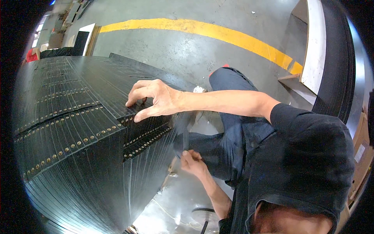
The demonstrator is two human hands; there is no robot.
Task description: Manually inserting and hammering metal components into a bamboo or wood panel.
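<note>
A large stack of thin black panels (pixel 85 156) fills the left side, with rows of small pale round fittings or holes (pixel 80 142) along its steps. My right hand (pixel 156 97) reaches over from above, thumb and fingers spread apart at the corner of the stack. I cannot tell how firmly its fingertips touch there. Lower down, beside the near side of the stack, my left hand (pixel 193 162) pinches the lower end of a thin greyish strip (pixel 186 138). The strip's upper part is blurred against my dark trousers.
Grey floor (pixel 233 46) carries a curved yellow line (pixel 187 26). A pale-sided box or frame (pixel 313 46) stands at the upper right, beside dark stacked sheets (pixel 337 66). Cardboard (pixel 360 156) is at the right edge. Someone in red (pixel 32 55) is at the far left.
</note>
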